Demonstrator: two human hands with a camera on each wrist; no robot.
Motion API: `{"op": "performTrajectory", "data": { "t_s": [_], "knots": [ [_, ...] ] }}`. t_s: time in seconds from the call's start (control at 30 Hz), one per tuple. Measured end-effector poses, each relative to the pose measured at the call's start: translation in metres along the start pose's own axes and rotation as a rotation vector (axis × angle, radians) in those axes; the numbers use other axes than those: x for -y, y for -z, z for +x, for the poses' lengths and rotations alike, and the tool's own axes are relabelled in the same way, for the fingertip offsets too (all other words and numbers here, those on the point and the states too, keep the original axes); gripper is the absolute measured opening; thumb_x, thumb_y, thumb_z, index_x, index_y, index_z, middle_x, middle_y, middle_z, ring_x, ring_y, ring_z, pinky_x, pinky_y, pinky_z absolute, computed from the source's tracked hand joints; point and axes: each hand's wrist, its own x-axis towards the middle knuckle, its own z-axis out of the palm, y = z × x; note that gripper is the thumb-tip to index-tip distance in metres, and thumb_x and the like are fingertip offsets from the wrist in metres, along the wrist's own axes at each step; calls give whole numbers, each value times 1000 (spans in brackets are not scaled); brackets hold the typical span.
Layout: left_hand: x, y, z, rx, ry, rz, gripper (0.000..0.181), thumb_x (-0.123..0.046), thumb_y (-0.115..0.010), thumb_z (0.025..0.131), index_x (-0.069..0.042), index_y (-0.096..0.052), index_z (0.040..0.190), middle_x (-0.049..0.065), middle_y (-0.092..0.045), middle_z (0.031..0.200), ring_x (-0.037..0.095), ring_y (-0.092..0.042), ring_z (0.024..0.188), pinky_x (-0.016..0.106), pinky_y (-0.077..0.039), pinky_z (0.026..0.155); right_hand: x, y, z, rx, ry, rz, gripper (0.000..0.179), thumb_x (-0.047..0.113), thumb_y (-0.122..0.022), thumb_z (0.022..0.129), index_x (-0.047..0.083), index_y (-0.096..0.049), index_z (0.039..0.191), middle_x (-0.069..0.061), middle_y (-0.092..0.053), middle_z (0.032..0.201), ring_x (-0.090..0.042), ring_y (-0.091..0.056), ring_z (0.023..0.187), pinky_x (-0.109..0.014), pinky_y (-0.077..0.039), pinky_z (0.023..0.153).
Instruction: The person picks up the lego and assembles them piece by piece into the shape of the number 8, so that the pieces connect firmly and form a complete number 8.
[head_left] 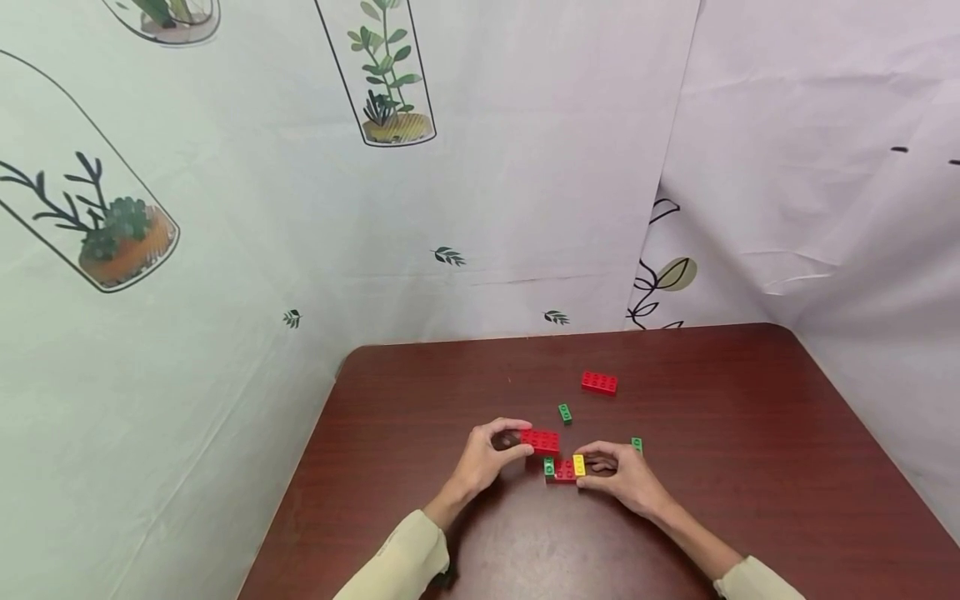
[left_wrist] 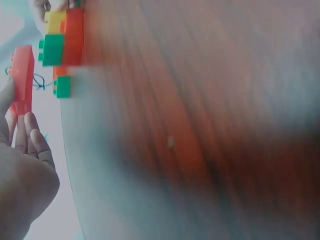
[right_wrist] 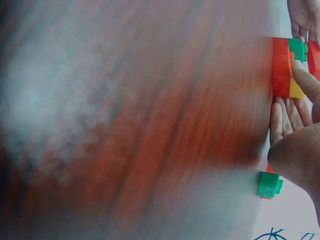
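Note:
My left hand pinches a red building brick between thumb and fingers. In the left wrist view this red brick is raised off the table. Just in front of it lies a second red brick on the tabletop, with a small green brick on its left end and a small yellow brick on its right end. My right hand pinches the yellow brick, thumb on the near side. In the right wrist view its fingers touch the end of this stack.
Farther back on the dark brown table lie a red brick and a small green brick. Another green brick is partly hidden behind the right hand. A plant-printed cloth hangs behind the table.

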Motion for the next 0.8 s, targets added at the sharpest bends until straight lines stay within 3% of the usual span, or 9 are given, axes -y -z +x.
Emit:
{"op": "performTrajectory", "data": {
  "t_s": [0.43,0.8],
  "knots": [
    [-4,-28,-10,3,11,-6,31,-17,-87,90,-15,-77,119,1,-77,102,11,-70,87,26,-57,76,0,1,0,6,-17,-1,42,12,-89,87,-3,-73,123,-18,-75,118,-20,-75,100,-29,-59,84],
    [-4,-43,-17,-68,-19,24,31,-14,-90,86,-16,-78,115,4,-77,98,9,-66,80,25,-55,73,3,1,0,4,-34,2,43,13,-89,88,-5,-71,124,-18,-74,119,-23,-75,102,-30,-60,85]
  ]
}}
